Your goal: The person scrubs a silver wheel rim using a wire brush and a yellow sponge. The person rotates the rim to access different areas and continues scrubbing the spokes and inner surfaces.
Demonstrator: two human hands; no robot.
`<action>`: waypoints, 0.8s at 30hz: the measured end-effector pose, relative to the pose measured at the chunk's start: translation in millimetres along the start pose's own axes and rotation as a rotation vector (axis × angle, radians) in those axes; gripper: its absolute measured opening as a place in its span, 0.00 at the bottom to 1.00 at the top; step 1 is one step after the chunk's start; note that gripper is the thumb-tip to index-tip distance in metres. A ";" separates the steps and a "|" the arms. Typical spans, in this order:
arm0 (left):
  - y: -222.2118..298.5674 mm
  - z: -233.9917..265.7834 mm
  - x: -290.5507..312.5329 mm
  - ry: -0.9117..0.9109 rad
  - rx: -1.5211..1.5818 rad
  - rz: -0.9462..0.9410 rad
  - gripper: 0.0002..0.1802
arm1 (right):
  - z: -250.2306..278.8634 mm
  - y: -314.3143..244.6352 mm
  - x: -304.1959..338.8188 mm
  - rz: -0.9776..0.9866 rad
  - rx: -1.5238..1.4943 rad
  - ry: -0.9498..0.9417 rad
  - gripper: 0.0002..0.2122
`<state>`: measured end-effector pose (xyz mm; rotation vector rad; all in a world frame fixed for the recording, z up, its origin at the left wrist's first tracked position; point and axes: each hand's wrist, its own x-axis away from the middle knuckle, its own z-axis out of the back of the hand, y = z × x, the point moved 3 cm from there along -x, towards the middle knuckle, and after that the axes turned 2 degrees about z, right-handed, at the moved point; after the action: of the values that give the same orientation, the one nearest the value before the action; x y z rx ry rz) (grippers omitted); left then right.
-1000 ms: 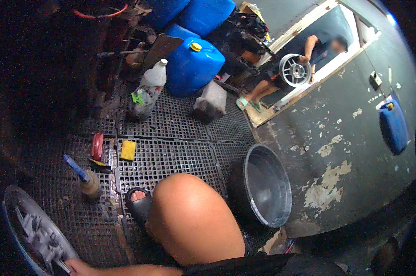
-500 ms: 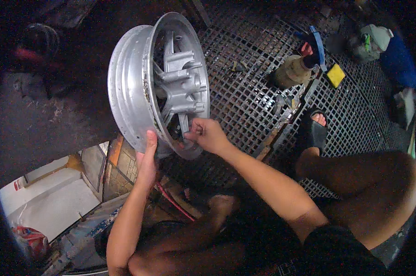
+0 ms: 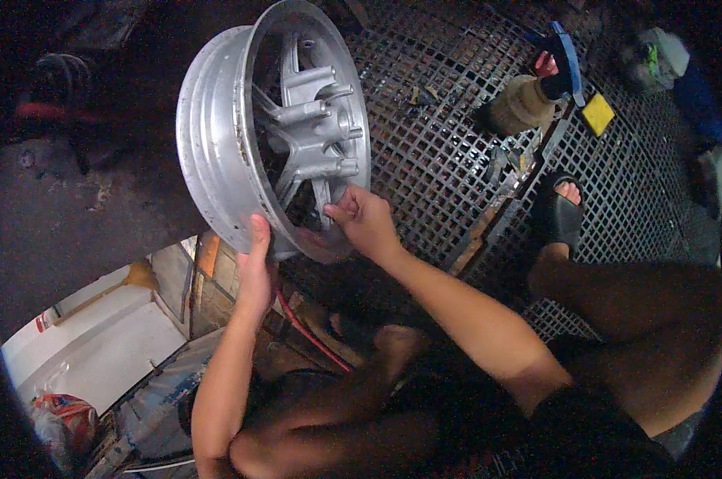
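Observation:
A bare silver alloy wheel [image 3: 217, 144], with no tyre on it, is held up on edge, its hub and spokes facing right. My left hand [image 3: 255, 271] supports it from below; the thumb lies on the outer rim and the other fingers are hidden behind. At the lower right of the wheel, my right hand [image 3: 367, 223] is closed, its thumb and curled index finger against the end of a spoke [image 3: 323, 194]. Whatever may be pinched in those fingers does not show. Dark marks speckle the rim's edge.
A dark metal grating [image 3: 433, 160] covers the floor. On it stand a tan container [image 3: 521, 108] with a blue-handled tool [image 3: 567, 64], and a yellow pad [image 3: 597, 115]. A red hose [image 3: 301, 331] runs below the wheel. At left is a white panel [image 3: 129, 347].
The wheel sits slightly higher and further left in the picture, turned a little more toward me. My right hand has shifted slightly up along with it, still by the same spoke.

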<state>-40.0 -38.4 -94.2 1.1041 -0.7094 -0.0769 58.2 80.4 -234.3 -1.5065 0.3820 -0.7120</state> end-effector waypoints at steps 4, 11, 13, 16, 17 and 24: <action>-8.4 4.2 -6.5 -0.057 -0.030 0.006 0.47 | 5.6 3.5 1.3 0.002 -0.093 0.098 0.15; 2.5 -18.5 13.1 0.027 0.071 0.039 0.43 | 12.5 -8.0 -4.9 0.108 0.127 -0.067 0.14; -2.7 -9.5 8.9 -0.015 0.069 0.041 0.42 | 1.5 -8.6 -8.7 0.033 0.161 0.000 0.13; -1.1 -8.2 10.6 -0.019 0.019 0.027 0.41 | 1.8 -6.1 -3.9 0.011 -0.006 0.153 0.13; -0.2 -9.3 12.0 -0.011 -0.005 0.020 0.40 | 4.4 -4.3 1.9 0.039 0.023 0.062 0.13; -1.4 -19.2 12.7 -0.001 0.049 0.045 0.42 | 9.3 -8.7 -1.9 -0.029 0.105 0.059 0.14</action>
<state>-19.0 -29.0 -94.1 1.1347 -0.7400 -0.0214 61.1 89.5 -225.5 -1.3967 0.3628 -0.7892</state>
